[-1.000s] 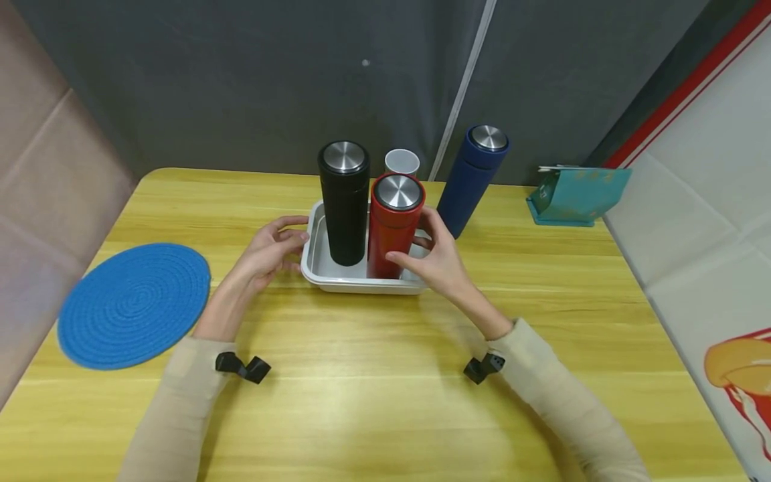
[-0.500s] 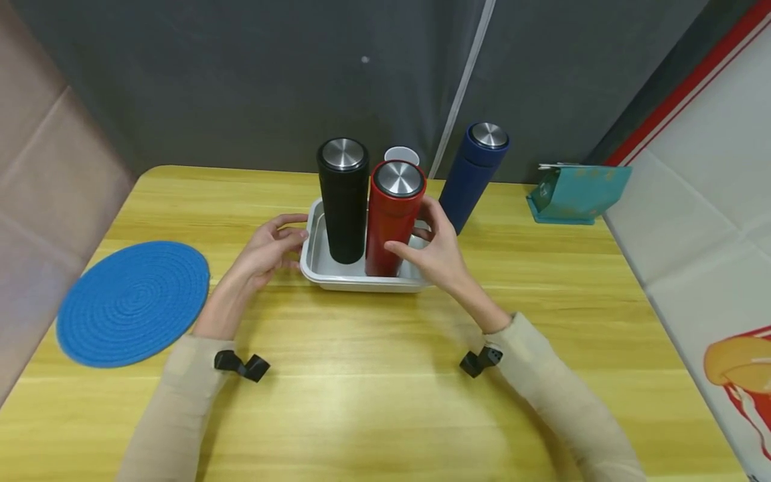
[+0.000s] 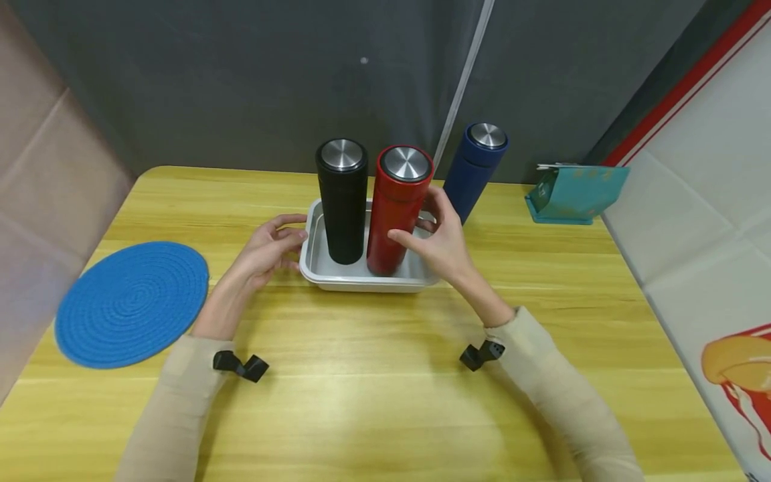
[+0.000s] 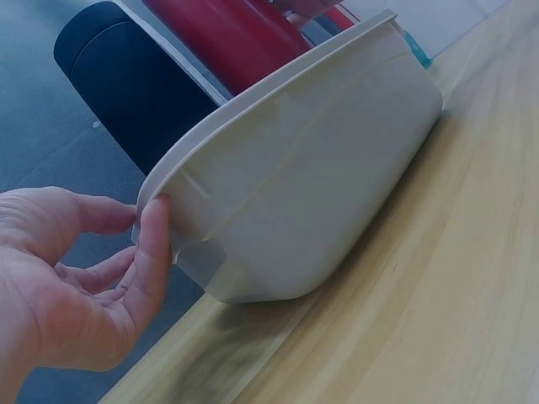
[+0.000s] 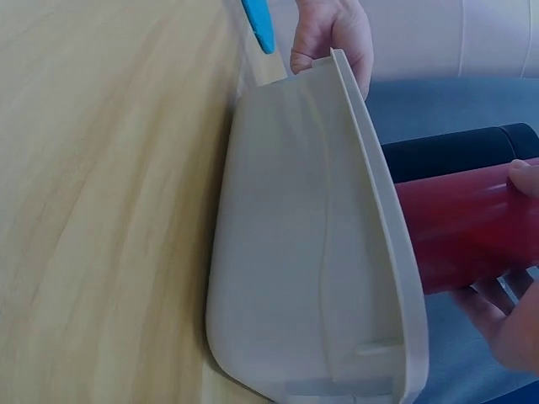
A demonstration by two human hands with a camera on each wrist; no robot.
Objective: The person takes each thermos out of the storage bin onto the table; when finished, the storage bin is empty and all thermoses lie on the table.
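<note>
My right hand [image 3: 435,242] grips a red bottle [image 3: 397,209] with a steel lid by its lower half; the base hangs just above the floor of a white tray [image 3: 361,281]. The right wrist view shows those fingers [image 5: 504,330] curled round the red bottle [image 5: 465,225]. A black bottle [image 3: 342,201] stands upright in the tray beside it. My left hand [image 3: 270,246] holds the tray's left rim; its thumb [image 4: 154,246] touches the tray [image 4: 320,189] under the lip.
A dark blue bottle [image 3: 476,173] stands on the table behind the tray at the right. A round blue woven mat [image 3: 132,304] lies at the far left. A teal pouch [image 3: 575,194] sits at the back right, against a white wall panel.
The red bottle has risen in my right hand and drifted slightly right, now hiding the white cup behind it. My left hand has stayed on the tray's rim.
</note>
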